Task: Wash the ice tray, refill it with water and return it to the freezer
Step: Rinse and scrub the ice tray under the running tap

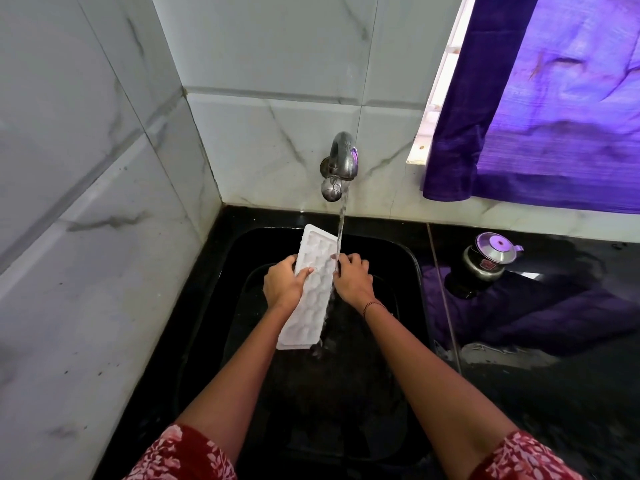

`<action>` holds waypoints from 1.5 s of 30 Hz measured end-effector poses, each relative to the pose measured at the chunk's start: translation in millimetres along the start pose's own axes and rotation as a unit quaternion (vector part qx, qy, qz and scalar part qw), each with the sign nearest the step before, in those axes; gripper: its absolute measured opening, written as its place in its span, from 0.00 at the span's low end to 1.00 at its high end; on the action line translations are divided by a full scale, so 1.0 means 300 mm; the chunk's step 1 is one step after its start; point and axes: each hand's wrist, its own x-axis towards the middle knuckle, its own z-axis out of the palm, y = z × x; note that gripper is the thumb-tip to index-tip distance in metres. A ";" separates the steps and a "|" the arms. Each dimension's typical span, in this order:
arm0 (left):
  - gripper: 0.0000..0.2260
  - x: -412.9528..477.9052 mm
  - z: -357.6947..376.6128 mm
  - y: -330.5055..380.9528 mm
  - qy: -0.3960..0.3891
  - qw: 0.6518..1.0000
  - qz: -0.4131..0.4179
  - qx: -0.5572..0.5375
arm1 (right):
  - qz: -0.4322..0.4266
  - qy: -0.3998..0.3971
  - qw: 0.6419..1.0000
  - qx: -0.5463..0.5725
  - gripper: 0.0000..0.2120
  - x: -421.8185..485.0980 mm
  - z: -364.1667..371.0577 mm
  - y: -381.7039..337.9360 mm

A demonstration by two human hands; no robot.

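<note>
While both hands clamp it, the white ice tray (313, 289) hangs tilted over the black sink (412, 271), long axis running 12 to 6; left hand (284, 284) fingers wrapped on the 9 o'clock edge, thumb on the cell face; right hand (353, 276) fingers curled on the 3 o'clock edge; water stream (341, 223) from the wall tap (341, 164) at 12 hits that right edge and runs off the low end; steel pot (486, 259) on the counter at 3; purple curtain (554, 98) at 2

White ice tray (311, 289) between both hands, under tap (339, 164).
</note>
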 end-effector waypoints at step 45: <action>0.11 -0.026 0.043 -0.155 -0.195 0.916 -0.143 -0.321 | -0.128 0.058 0.966 -0.216 0.21 -0.024 -0.051 0.070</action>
